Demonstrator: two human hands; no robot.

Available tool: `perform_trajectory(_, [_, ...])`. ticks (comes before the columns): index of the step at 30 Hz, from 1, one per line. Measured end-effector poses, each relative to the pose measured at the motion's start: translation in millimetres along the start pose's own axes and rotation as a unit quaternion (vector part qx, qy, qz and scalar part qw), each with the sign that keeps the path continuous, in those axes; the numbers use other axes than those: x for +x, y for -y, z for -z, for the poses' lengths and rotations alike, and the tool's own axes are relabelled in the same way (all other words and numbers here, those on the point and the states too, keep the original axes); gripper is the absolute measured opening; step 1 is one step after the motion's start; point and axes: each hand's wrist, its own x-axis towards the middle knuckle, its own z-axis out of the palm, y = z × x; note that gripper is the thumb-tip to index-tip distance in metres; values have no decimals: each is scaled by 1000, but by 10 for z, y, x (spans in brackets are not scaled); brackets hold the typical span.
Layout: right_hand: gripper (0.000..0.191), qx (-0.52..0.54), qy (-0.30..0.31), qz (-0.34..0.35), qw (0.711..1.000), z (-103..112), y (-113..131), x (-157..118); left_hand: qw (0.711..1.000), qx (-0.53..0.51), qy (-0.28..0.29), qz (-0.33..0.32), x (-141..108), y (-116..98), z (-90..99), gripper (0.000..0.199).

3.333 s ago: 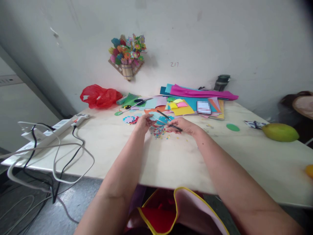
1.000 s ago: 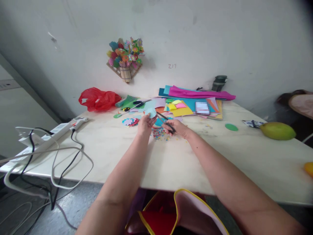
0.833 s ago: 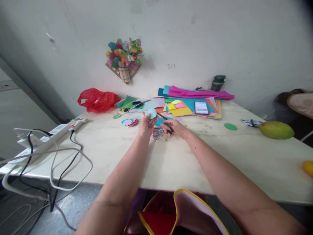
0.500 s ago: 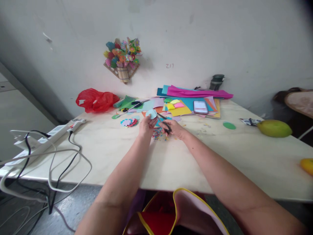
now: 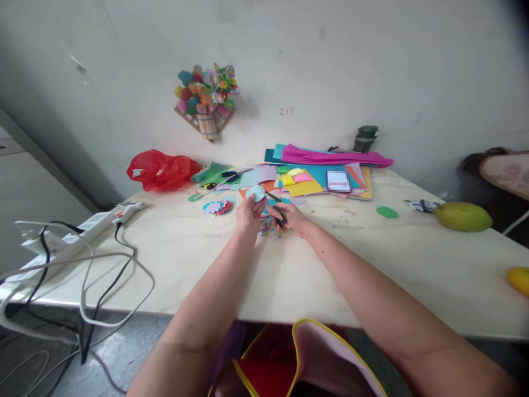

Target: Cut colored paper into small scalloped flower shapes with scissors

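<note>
The pale bench [image 5: 182, 259] carries, on the person's left, a white power strip [image 5: 66, 245] with cables and, toward the wall, a crumpled red plastic bag [image 5: 162, 170]. Along its back and middle lie black-handled scissors [image 5: 232, 176], a pile of flower-shaped cutouts [image 5: 217, 207], small coloured scraps [image 5: 269, 227], and sheets of coloured paper [image 5: 312, 182] with a long magenta piece [image 5: 330, 156] behind them and a dark-lidded bottle [image 5: 365, 139] near the wall. To the right are a green oval [image 5: 387, 212], a small packet [image 5: 420, 205] and a yellow-green fruit [image 5: 463, 216] just beside it, with an orange-yellow item [image 5: 519, 280] nearer the front.
</note>
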Motion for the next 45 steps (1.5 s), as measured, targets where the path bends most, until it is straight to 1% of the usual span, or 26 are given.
perform_trajectory(5, [32,5,-4,-2,1000,-12,-32,21,1000,-3,-2,-2,-16,-3,-13,8])
perform_trajectory(11, [31,6,-5,10,1000,-8,-85,51,1000,-7,-12,-3,-23,-4,-24,7])
perform_trajectory(19, [27,2,1,16,1000,-7,-82,53,1000,-3,-14,-5,-25,0,-21,6])
perform_trajectory(33, [26,8,8,-3,1000,14,-110,82,1000,4,-7,-6,17,-12,11,6])
perform_trajectory(37, [26,19,9,0,1000,9,-112,84,1000,3,-7,-3,9,-19,9,7])
perform_trajectory(45, [26,-1,7,-7,1000,13,-86,69,1000,9,-11,-2,50,-22,34,7])
